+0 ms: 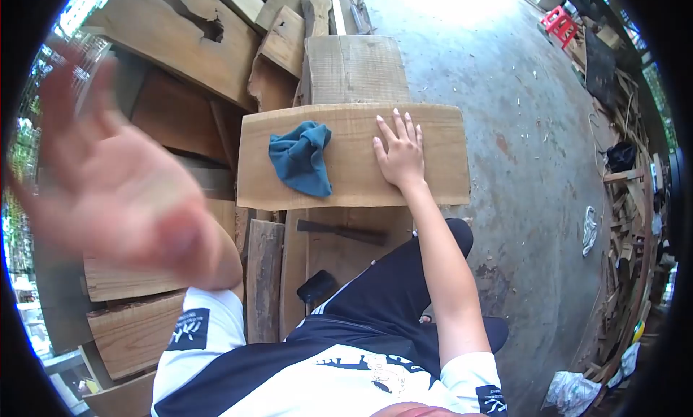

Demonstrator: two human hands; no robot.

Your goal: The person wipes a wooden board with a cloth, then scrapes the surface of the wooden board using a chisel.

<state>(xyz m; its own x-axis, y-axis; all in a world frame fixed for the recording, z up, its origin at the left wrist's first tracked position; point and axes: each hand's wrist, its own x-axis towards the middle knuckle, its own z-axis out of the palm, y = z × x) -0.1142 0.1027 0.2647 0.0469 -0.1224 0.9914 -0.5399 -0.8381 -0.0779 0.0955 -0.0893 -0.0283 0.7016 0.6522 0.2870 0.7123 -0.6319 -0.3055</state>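
Observation:
A wide wooden plank (354,179) lies crosswise in front of me. My right hand (401,157) rests flat on its right half, fingers spread and holding nothing. On the left half of the plank sits a crumpled teal cloth (302,159), apart from both hands. My left hand (123,179) is raised close to the camera at the left, palm showing and fingers apart. It is blurred, and I see nothing in it.
Below the plank lie a long dark flat tool (341,232) and a small black object (316,287). Thick wooden slabs (180,41) are stacked to the left. A concrete floor (520,200) stretches right, toward wood scraps (626,272) and a red plastic stool (559,25).

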